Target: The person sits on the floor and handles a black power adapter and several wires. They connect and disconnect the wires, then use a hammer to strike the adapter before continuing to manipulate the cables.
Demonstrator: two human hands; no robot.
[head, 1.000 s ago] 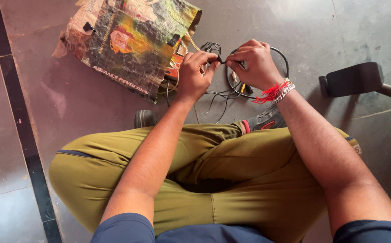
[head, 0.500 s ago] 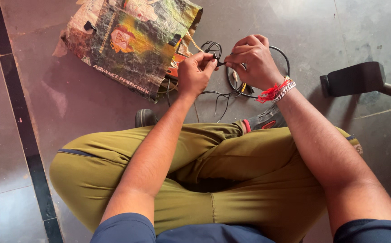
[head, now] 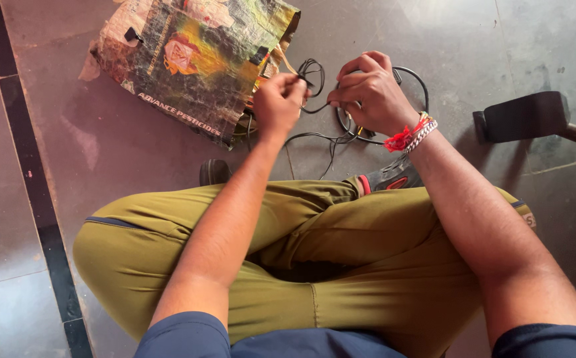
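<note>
Both hands are pinching a thin black tangled wire [head: 314, 99]: left hand [head: 278, 103] and right hand [head: 367, 89] are drawing it taut between them, above the grey floor [head: 135, 152].

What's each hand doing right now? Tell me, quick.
Left hand: fingers closed, pinching the thin black wire.
Right hand: fingers curled shut on the same wire.

A single head-worn camera is looking steeply down from above the person's crossed legs [head: 314, 265], sitting close over them and facing forward across the tiled floor [head: 115, 152]. Beyond the legs it is taking in a printed sack [head: 195, 59], at arm's reach.
</note>
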